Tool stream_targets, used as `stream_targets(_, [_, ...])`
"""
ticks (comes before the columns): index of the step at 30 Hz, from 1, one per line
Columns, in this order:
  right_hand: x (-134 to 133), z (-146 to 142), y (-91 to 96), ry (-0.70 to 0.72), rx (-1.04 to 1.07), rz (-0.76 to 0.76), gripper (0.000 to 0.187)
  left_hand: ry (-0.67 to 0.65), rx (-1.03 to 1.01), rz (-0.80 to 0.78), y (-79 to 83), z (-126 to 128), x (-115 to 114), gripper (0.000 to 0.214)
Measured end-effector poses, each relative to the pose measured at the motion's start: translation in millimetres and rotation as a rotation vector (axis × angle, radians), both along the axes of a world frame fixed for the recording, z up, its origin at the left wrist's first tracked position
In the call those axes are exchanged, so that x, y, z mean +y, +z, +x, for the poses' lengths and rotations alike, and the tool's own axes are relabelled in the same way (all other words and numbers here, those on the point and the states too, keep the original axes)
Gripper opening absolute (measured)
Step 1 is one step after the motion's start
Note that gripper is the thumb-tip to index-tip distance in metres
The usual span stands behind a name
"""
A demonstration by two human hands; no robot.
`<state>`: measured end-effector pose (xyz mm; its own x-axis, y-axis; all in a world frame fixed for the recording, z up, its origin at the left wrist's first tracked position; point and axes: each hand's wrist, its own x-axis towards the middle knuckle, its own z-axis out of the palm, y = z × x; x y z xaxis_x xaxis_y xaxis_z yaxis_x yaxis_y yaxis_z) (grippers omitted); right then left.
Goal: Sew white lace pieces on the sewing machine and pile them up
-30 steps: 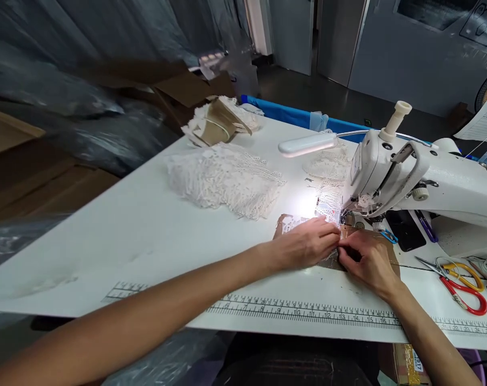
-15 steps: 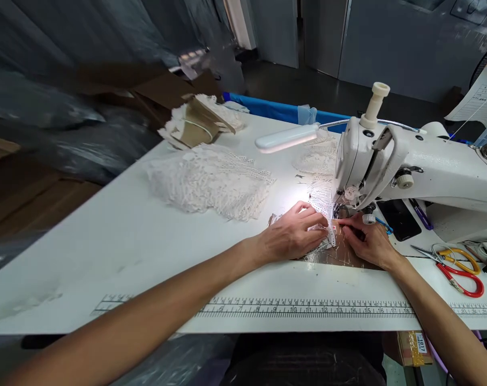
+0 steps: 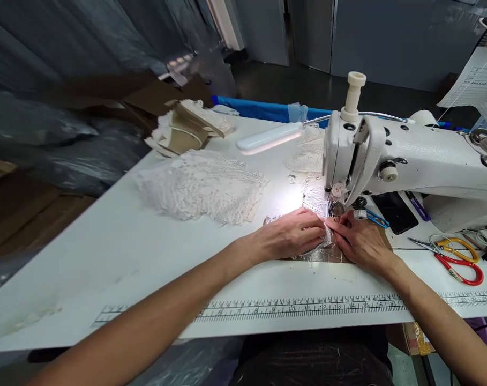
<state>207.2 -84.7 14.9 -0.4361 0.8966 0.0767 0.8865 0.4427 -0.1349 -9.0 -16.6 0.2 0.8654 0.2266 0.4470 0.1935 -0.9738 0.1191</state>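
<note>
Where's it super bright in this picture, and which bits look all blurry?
Head view: glare whitens the table beside the lace, near the sewing machine; same head view: the plastic at left looks dim and smeary, while the ruler marks look crisper.

Hands (image 3: 293, 234) (image 3: 361, 240) on white lace (image 3: 314, 194) at sewing machine (image 3: 424, 155)

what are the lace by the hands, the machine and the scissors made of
Lace: thin white fabric, cotton or synthetic unclear; small openwork holes show.
Machine: probably painted metal, from its smooth, slightly glossy white casing.
Scissors: blades likely steel, given their grey metallic look; the red and yellow handles seem smooth plastic or plastic-coated.
</note>
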Motion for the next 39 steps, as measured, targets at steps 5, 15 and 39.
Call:
stream_targets(5, [-2.3,4.1,-0.6,-0.046,0.154,-0.030,0.037,-0.060,-0.150,0.086,-2.4,-0.2,0.8,0.019])
stream_targets(15, [-2.4,8.3,-10.3,-0.120,0.283,-0.014,0.034,-0.070,-0.225,0.167,-7.4,0.1,3.1,0.016])
stream_targets(39, [-10.1,6.4,-5.0,0.175,0.194,0.173,0.030,-0.038,-0.191,0.019,3.4,-4.4,-2.2,0.020])
